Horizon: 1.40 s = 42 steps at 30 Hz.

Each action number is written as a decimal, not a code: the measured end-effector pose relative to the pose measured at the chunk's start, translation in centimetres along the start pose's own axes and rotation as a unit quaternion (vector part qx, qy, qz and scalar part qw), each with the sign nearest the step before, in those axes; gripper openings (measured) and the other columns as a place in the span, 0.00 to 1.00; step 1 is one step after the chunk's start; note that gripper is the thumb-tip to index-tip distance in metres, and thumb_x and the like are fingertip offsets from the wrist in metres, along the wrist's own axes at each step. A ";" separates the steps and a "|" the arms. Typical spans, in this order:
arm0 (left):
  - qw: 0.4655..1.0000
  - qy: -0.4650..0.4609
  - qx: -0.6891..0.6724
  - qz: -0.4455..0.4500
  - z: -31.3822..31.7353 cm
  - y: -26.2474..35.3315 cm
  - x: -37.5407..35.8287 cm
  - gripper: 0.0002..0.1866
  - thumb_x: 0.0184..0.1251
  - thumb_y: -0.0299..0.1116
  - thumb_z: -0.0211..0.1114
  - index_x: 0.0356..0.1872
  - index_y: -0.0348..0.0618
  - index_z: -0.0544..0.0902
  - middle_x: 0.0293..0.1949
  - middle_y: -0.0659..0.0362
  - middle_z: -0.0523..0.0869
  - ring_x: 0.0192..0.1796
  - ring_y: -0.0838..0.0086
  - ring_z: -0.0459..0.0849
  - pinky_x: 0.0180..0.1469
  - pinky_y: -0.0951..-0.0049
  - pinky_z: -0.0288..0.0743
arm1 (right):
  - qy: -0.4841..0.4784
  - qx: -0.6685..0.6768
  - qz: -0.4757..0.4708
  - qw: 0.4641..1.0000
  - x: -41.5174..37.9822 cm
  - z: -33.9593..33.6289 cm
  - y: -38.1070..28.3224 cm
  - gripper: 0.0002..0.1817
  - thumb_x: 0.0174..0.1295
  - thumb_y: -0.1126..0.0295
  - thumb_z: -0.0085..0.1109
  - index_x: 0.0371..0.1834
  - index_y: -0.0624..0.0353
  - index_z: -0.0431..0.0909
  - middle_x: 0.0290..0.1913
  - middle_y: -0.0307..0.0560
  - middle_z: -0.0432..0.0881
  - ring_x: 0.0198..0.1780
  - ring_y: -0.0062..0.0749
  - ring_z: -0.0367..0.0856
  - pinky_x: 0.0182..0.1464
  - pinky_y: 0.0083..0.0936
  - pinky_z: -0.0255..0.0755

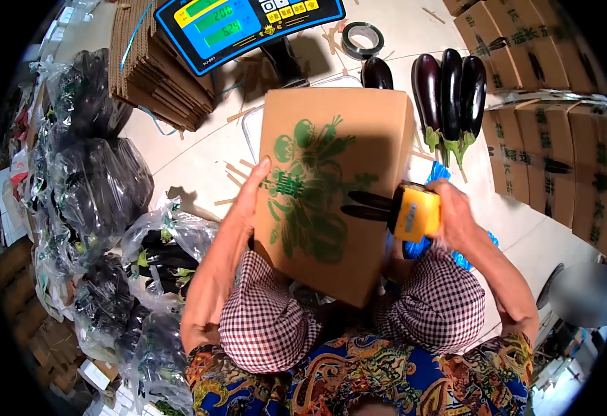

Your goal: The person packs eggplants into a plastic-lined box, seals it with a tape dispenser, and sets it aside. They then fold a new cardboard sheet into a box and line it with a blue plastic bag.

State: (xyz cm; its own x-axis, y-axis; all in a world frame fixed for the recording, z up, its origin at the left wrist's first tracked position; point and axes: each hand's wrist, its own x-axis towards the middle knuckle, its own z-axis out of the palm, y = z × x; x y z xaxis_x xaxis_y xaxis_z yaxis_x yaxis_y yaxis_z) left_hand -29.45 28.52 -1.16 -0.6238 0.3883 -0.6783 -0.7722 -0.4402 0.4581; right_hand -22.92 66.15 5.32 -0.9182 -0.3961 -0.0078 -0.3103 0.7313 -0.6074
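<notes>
Cardboard box (pixel 331 187), printed with a green vegetable design, resting on the lap between both knees, tilted, top edge leaning toward the scale platform (pixel 251 132). Left hand (pixel 251 191) flat against the box's left edge, fingers extended, thumb up, pressing rather than gripping. Right hand (pixel 452 211) closed around a yellow tape dispenser (pixel 414 211), whose dark front end lies on the box face near its right side. Blue plastic (pixel 449 243) showing just beneath the right hand and dispenser.

Beyond the box: three dark purple eggplants (pixel 449 90) lying side by side on the pale floor, green stems pointing toward the person; a fourth eggplant (pixel 377 73) partly hidden behind the box top. Roll of tape (pixel 362 38) on the floor near the scale display (pixel 248 24), which shows green digits. Stack of flattened cardboard (pixel 154 76) left of the scale. Row of closed printed cartons (pixel 560 152) along the right. Clear and dark plastic bags of eggplants (pixel 158 256) heaped at the left, just beside the left knee. Checked sleeves or trousers (pixel 265 319) and patterned garment at bottom of view.
</notes>
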 end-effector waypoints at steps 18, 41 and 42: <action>0.868 0.137 0.422 0.222 3.2 7.4 -2.2 0.33 0.78 0.58 0.38 0.64 0.42 0.76 0.53 0.45 0.85 0.54 0.63 0.86 0.55 0.62 0.78 | 0.078 -0.134 -0.182 0.971 14.4 1.5 -15.7 0.11 0.44 0.72 0.62 0.31 0.59 0.71 0.19 0.46 0.78 0.26 0.39 0.83 0.29 0.32 0.74; 0.632 0.313 0.665 0.246 2.4 8.0 -3.3 0.31 0.78 0.59 0.38 0.55 0.47 0.83 0.42 0.38 0.86 0.49 0.39 0.82 0.54 0.50 0.73 | 0.000 0.007 -0.003 1.000 -0.5 2.9 2.9 0.30 0.48 0.63 0.73 0.50 0.61 0.67 0.40 0.58 0.78 0.45 0.57 0.82 0.45 0.43 0.77; 0.632 0.313 0.665 0.246 2.4 7.9 -3.3 0.32 0.78 0.59 0.38 0.55 0.47 0.83 0.42 0.38 0.86 0.49 0.39 0.82 0.54 0.51 0.73 | 0.007 0.008 0.001 1.000 -1.0 3.8 3.8 0.30 0.49 0.62 0.73 0.50 0.61 0.67 0.40 0.58 0.78 0.45 0.57 0.82 0.45 0.43 0.77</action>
State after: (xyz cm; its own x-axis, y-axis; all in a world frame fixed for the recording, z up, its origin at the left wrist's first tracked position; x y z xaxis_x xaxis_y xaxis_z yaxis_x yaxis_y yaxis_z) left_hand -33.77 25.66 6.07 -0.9792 -0.1103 -0.1703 -0.1819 0.8486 0.4967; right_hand -22.21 67.21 0.02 -0.9223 -0.3864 0.0014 -0.3037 0.7228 -0.6208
